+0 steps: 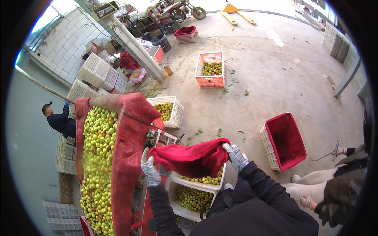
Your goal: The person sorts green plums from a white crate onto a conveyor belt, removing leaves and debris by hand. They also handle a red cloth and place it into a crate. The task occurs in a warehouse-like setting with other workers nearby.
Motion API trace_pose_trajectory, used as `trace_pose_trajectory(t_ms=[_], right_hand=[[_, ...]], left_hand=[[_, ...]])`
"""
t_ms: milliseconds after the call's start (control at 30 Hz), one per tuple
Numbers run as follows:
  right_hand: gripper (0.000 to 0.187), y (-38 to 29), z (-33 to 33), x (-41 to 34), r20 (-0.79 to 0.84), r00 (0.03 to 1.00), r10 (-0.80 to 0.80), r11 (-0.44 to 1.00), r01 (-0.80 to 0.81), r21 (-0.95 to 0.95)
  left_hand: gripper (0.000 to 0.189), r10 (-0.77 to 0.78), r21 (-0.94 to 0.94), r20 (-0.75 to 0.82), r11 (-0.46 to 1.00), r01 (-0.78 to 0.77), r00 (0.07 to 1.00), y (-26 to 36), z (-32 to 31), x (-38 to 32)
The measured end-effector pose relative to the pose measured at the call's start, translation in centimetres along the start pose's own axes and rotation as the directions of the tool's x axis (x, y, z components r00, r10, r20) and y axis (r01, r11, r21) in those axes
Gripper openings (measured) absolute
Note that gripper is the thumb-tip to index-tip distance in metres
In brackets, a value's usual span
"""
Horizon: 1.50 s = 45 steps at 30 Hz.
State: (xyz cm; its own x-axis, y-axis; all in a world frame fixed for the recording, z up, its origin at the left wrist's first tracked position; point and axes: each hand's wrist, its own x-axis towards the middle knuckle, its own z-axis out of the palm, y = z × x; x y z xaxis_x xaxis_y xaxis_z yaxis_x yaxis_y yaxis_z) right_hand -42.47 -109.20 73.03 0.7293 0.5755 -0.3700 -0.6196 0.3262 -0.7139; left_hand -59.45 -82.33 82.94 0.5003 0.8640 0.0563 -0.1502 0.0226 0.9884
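A red cloth (192,156) hangs stretched between my two gloved hands. My left hand (150,169), in a grey-and-white knit glove, grips its left end beside the sorting machine's red padded edge. The opposite end is in my right hand (236,155), gloved the same way. Under the cloth stands a white plastic crate (203,185) of small green-brown fruit, apparently jujubes, partly hidden by the cloth. Closer to me, another white crate (177,203) holds more of the fruit. On my left, a red-padded hopper (124,165) is heaped with green fruit (99,147).
A red-lined crate (285,141) stands at right, near a co-worker (339,188) holding a thin metal tool. A person (60,118) stands beyond the hopper. Fruit crates (177,115) (209,81) stand ahead. A post (138,50), stacked crates (102,73) and a yellow pallet jack (231,10) lie farther off.
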Motion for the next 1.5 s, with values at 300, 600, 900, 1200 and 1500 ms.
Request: trace_pose_trajectory(t_ms=[300,600,900,1200,1500], right_hand=[[0.024,-10.0,-3.7,18.0,0.015,1.000,0.027,0.999,-0.028,0.027],[0.018,-25.8,-8.0,37.4,-0.043,0.986,0.160,0.981,-0.154,0.116],[0.026,-33.4,-6.8,52.3,0.099,0.995,-0.024,0.997,0.016,0.078],[0.020,-41.1,-1.6,67.0,0.070,0.995,-0.064,0.997,0.062,0.038],[0.020,-44.9,3.7,78.7,0.296,0.929,0.223,0.972,-0.187,-0.143]], left_hand=[[0.041,0.043,0.106,0.122,0.993,-0.056,0.992,-5.2,16.7,13.2],[0.040,-0.022,-0.020,0.042,1.000,0.023,0.999,-9.5,35.2,28.3],[0.038,-0.091,0.021,-0.146,0.995,0.095,0.985,-14.9,39.1,38.2],[0.045,-0.095,-0.129,0.052,0.986,0.101,0.994,-17.4,49.6,52.6],[0.048,0.136,0.054,0.152,0.988,-0.145,0.979,-15.1,59.9,60.8]])
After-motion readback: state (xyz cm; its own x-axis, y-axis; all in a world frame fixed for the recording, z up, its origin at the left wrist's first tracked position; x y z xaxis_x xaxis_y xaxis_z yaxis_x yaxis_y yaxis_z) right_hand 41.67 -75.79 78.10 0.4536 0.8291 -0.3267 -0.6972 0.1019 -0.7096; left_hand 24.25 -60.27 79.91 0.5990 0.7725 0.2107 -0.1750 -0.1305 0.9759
